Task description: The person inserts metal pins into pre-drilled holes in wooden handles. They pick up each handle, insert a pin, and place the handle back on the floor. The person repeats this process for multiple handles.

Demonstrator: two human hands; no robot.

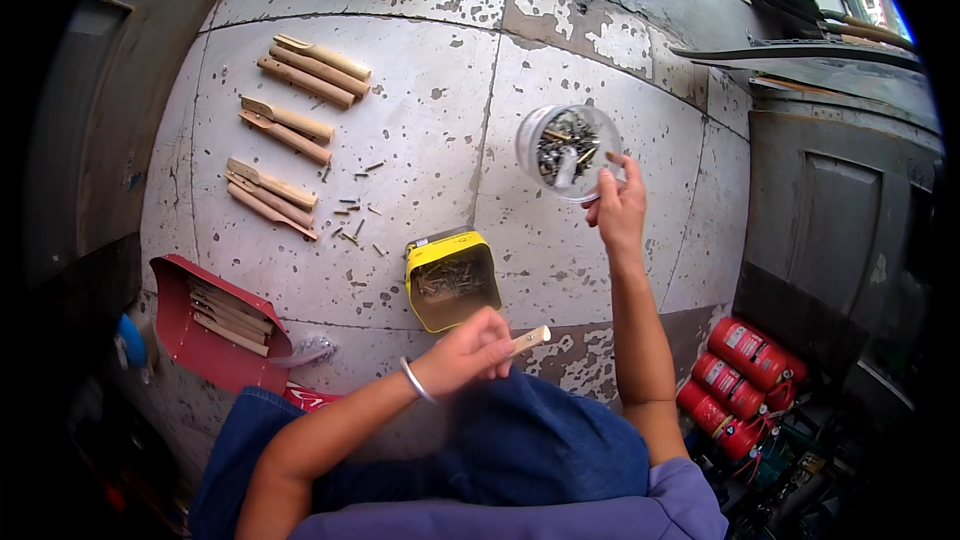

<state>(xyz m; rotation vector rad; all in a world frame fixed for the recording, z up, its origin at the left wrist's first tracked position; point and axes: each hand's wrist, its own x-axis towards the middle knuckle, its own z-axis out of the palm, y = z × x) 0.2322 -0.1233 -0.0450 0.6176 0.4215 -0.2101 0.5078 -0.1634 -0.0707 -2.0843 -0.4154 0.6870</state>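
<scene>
Purple shirt (pixel 450 522) | left hand (pixel 470 352) grips wooden piece (pixel 532 340) | right hand (pixel 619 212) grips clear tub (pixel 528 148): fasteners (pixel 560 145) | yellow box (pixel 452 246): screws (pixel 450 278)

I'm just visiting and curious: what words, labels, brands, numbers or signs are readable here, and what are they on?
I quote no wording; these are the spots with printing:
Red fire extinguishers: pale labels, small print too small to read.
Yellow-rimmed container: small pale label near a corner, too small to read.
Red item with white marking by the left leg: partly hidden.

unreadable labels (pixel 737 338) on red fire extinguishers (pixel 766 364)
</scene>
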